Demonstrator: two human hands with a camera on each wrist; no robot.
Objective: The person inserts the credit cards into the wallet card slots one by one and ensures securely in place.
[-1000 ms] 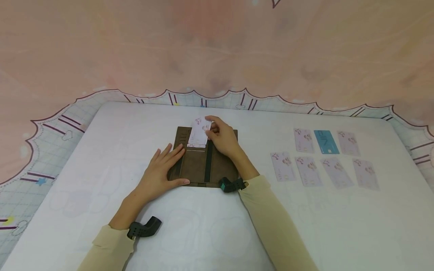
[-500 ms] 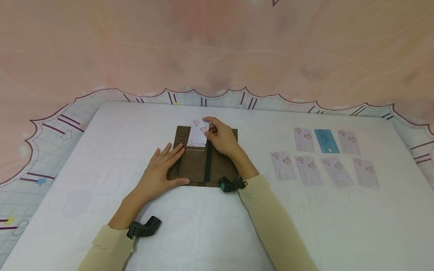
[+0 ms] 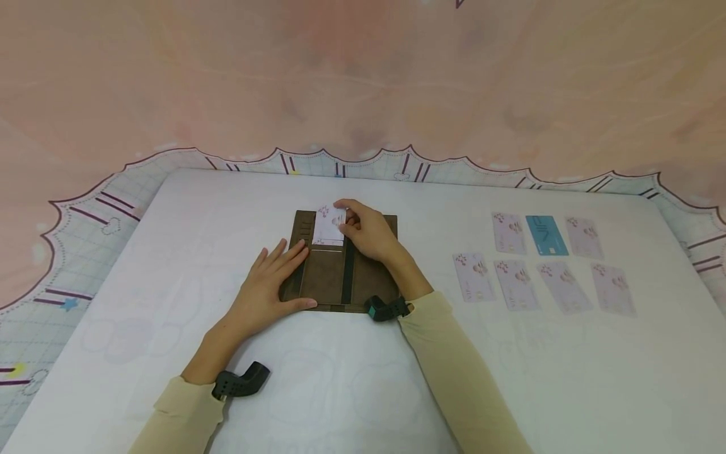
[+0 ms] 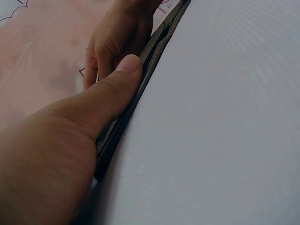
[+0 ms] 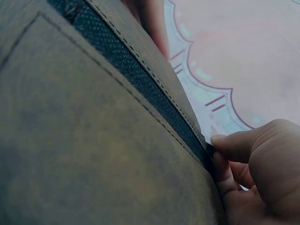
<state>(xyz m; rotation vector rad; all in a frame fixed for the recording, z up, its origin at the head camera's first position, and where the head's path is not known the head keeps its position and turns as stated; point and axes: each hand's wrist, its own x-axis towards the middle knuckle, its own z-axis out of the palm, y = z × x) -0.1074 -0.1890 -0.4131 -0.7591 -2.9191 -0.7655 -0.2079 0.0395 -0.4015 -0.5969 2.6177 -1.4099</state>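
Observation:
An opened brown wallet (image 3: 323,280) lies flat in the head view, a dark band (image 3: 348,274) running down its middle. At its upper edge, a pale card with a pink floral print (image 3: 328,227) is partly in a slot, its top standing out. My right hand (image 3: 370,232) pinches that card's right side between thumb and fingers. My left hand (image 3: 266,287) rests with spread fingers on the wallet's left side, thumb at the near edge. In the left wrist view the left thumb (image 4: 110,93) presses the wallet's edge. The right wrist view shows the wallet's leather (image 5: 98,140) close up.
To the right, several similar floral cards (image 3: 472,278) lie in two rows on the white table (image 3: 340,384), with one blue card (image 3: 547,236) in the back row. A patterned cloth border (image 3: 363,171) runs behind the table's far edge.
The floral card has slid down and slightly left, sitting lower over the wallet. My right fingers have moved with it. The left hand has stayed put.

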